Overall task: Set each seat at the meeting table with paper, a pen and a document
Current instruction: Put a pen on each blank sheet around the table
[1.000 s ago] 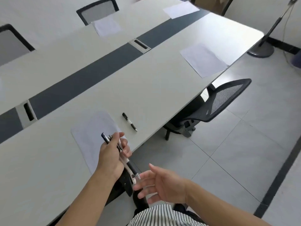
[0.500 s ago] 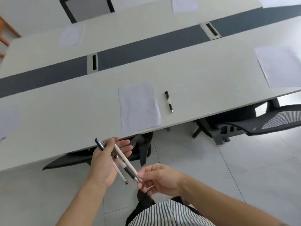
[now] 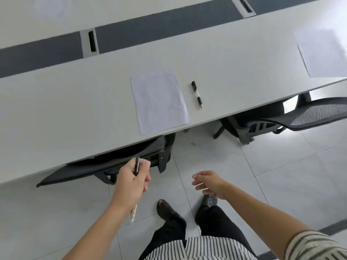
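Note:
My left hand grips a bundle of pens below the table's near edge, over the floor; a white pen tip pokes out under my wrist. My right hand hangs beside it with loosely curled fingers and holds nothing. On the grey meeting table a white sheet of paper lies at the near edge, with a black and clear pen to its right. Another sheet lies at the far right, and a faint sheet across the table at top left.
A black mesh chair is tucked under the table in front of my left hand. A second mesh chair stands at the right. A dark strip with cable slots runs along the table's middle. Tiled floor and my feet are below.
My right hand has let go of the pen bundle and drawn away to the right. My left hand turned the pens more upright. The view has dropped toward the floor.

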Tool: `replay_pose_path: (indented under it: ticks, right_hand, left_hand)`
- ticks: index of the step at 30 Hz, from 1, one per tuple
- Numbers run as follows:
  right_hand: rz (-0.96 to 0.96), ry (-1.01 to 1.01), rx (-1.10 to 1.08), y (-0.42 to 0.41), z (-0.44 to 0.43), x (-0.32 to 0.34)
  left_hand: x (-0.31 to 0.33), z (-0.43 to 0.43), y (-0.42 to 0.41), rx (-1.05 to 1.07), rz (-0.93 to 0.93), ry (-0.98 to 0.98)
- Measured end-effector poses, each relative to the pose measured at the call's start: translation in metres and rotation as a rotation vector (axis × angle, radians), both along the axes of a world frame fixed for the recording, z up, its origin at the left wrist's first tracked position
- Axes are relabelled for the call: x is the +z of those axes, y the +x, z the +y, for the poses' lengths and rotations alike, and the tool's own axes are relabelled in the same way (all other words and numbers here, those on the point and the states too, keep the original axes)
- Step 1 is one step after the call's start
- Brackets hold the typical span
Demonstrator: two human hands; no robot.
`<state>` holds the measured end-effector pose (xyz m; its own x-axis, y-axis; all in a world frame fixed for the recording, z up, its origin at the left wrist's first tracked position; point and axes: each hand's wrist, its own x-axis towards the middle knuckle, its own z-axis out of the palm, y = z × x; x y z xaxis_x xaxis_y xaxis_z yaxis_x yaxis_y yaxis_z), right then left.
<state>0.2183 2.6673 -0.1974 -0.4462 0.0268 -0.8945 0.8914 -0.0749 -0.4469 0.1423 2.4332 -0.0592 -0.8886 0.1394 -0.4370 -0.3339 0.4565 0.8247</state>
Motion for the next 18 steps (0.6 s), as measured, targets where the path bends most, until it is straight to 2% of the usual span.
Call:
replay_pose_path:
  ticks: [4, 8, 18]
  right_hand:
    - [-0.066, 0.102, -0.069, 0.023, 0.016, -0.039]
    - [-0.101, 0.205, -0.023, 0.034, 0.051, -0.089]
    - [-0.072, 0.546, 0.286, 0.013, 0.153, -0.321]
  left_hand:
    - [-0.028, 0.023, 0.010, -0.067, -0.102, -0.010]
    - [-0.075, 0.054, 0.024, -0.050, -0.177, -0.034]
    - [-0.289, 0.145, 0.065, 0.019, -0.317, -0.036]
